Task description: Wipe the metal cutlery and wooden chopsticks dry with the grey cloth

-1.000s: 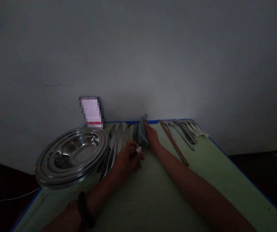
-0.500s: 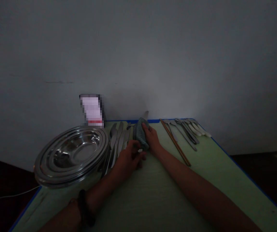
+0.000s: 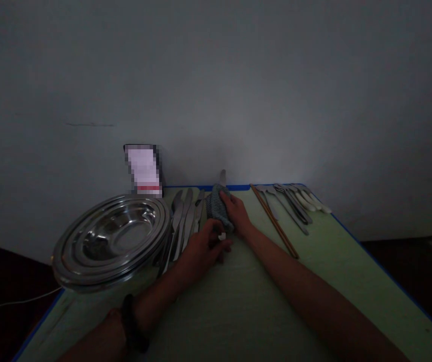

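My right hand (image 3: 238, 213) is closed around a grey-blue knitted cloth (image 3: 219, 207), its thumb pressing on the front. The cloth is wrapped around a table knife; the rounded tip of its blade (image 3: 223, 176) sticks out above, pointing at the wall. Just below the cloth, my left hand (image 3: 208, 246) curls its fingers around the lower end of the knife, where a small pale bit shows between finger and thumb. Most of the knife is hidden by cloth and fingers. Several more knives (image 3: 188, 216) lie side by side left of the cloth.
Stacked steel plates or bowls (image 3: 120, 241) stand at the left. Behind them a phone (image 3: 143, 168) leans on the wall. To the right lie wooden chopsticks (image 3: 276, 223), metal cutlery (image 3: 293, 206) and white-handled spoons (image 3: 310, 201). The green table (image 3: 246, 311) has blue edging.
The blade tip has swung slightly left and stands more upright, and the cloth has turned a little with it. Both hands keep nearly the same place.
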`<state>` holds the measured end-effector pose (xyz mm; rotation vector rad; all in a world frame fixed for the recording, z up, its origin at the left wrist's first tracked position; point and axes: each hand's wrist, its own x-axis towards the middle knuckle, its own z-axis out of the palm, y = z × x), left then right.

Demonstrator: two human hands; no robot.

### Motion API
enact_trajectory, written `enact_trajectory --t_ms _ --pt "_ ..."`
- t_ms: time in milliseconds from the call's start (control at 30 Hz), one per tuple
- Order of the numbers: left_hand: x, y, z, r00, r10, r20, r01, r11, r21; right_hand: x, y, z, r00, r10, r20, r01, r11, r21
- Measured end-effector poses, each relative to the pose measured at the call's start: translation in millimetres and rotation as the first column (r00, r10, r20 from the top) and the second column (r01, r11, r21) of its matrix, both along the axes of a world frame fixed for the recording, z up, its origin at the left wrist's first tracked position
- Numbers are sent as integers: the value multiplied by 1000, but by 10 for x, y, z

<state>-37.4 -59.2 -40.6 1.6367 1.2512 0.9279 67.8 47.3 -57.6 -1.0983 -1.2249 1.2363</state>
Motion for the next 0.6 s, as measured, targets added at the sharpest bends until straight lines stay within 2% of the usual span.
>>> enact_trajectory --t_ms 133,367,600 --pt "1 -14 -10 999 30 18 -30 1000 2 -6 -27 9 998 23 -54 -22 1000 18" --pt "-21 -28 -40 999 19 42 -23 996 86 -7 -91 21 965 189 -183 -179 981 69" --pt "1 -28 -7 999 41 20 -41 999 -6 16 -44 -37 976 189 -112 -181 980 79"
